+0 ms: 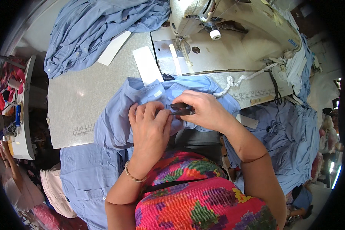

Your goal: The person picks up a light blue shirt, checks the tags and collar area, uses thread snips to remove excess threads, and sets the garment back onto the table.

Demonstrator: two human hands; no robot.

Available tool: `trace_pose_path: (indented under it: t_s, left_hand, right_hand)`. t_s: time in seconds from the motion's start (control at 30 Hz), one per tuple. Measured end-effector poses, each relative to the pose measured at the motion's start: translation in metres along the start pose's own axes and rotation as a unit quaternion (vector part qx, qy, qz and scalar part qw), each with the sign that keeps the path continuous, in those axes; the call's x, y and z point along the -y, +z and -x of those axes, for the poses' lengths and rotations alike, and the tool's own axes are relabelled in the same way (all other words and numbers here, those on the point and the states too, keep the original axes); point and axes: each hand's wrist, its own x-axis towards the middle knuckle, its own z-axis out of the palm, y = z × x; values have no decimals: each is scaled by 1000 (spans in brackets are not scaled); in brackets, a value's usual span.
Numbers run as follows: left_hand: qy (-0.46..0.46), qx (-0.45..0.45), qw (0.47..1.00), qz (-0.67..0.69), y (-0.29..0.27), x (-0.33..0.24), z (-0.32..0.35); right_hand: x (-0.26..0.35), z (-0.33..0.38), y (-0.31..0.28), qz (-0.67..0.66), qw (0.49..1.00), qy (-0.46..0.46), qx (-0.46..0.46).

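A light blue garment lies bunched over the front edge of the sewing table, with a small dark label near its far edge. My left hand presses down on it, fingers bent and closed on the cloth. In my right hand is a pair of black thread snips. Their tips point left and meet the cloth beside my left fingertips. Whether the blades are cutting anything is too small to tell. A white card lies just beyond the garment, its near end touching it.
A sewing machine stands at the back right, its needle area near the table's middle. Blue garments are piled at the back left. More blue cloth hangs at the right. A white knotted cord crosses the table. Another person's arm shows far left.
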Motion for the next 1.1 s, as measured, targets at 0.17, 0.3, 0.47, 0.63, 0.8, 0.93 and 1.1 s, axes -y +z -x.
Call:
trace_pose_path:
  t_s: [0.17,0.3,0.47,0.63,0.8,0.93,1.1]
  left_hand:
    - [5,-8,1000,11,10,1,-2]
    - [-16,-16,999,31,6,9,8]
    - [-28,-29,998,40,-2,18,16]
    - [-27,-21,996,77,-5,20,14]
    - [-34,-10,996,83,-8,19,11]
    - [-37,-12,996,79,-9,18,9]
    - [-43,-11,995,89,-10,20,9]
  right_hand:
    - [-3,1,2,12,1000,-12,-10]
    - [-4,1,2,5,1000,-24,-18]
    - [-5,1,3,-3,999,-29,-23]
    - [-7,2,1,3,999,-48,-27]
    - [-6,0,3,-13,997,-57,-49]
    - [5,-3,14,78,990,-111,-48]
    - [-19,-11,-7,155,965,-58,-202]
